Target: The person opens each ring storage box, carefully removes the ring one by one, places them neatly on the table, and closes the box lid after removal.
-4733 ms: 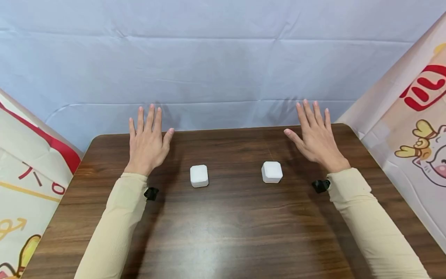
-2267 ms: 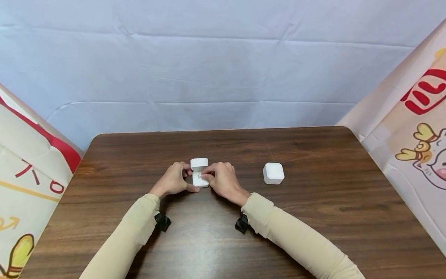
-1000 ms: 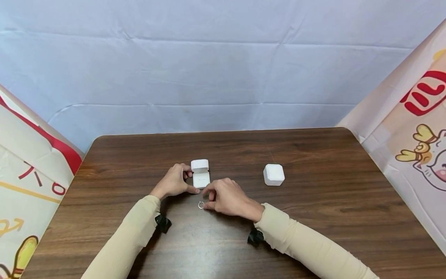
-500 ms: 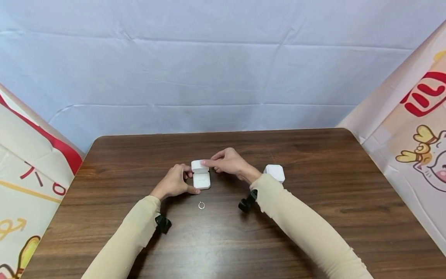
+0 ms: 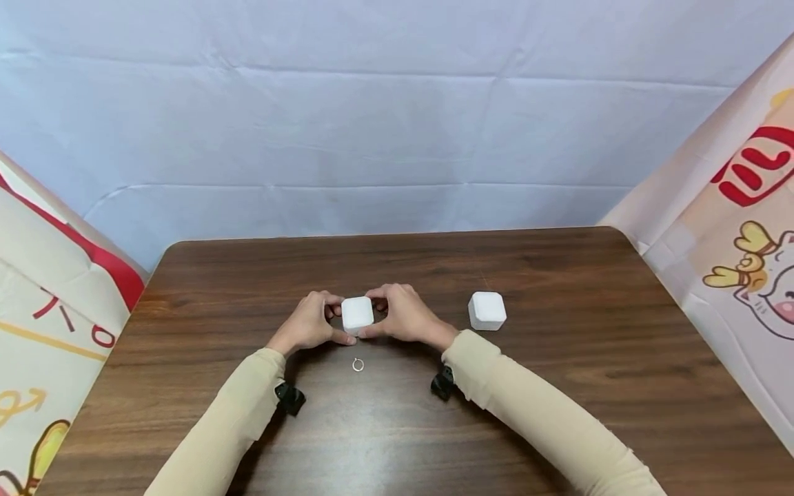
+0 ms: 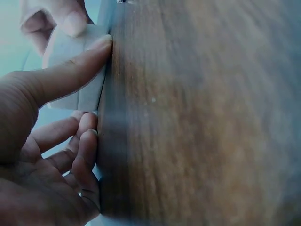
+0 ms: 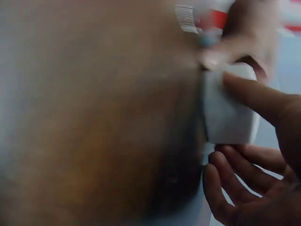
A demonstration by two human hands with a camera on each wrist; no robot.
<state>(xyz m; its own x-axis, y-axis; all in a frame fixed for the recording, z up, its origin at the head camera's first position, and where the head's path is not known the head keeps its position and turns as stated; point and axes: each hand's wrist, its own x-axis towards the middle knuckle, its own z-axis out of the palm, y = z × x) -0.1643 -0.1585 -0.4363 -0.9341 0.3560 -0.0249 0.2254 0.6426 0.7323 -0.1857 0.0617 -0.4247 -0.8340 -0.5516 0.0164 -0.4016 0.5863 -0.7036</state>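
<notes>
A small white ring box (image 5: 357, 314), its lid down, sits on the wooden table between my two hands. My left hand (image 5: 308, 322) holds its left side, thumb along the near face and fingers curled behind. From the right, my right hand (image 5: 406, 315) grips the same box with thumb in front and fingers at the back. The left wrist view shows the box (image 6: 70, 96) with both thumbs on its near face. In the right wrist view the box (image 7: 230, 117) stands against the tabletop. A silver ring (image 5: 358, 364) lies on the table just in front of the box.
A second white box (image 5: 487, 311), also shut, stands to the right, beyond my right hand. The brown wooden table (image 5: 558, 275) ends at a pale cloth backdrop (image 5: 397, 138). Printed curtains (image 5: 753, 227) hang at both sides.
The box was opened, and my right hand took the ring out and laid it on the table. Since then the right hand has swung the lid down and moved onto the box's right side.
</notes>
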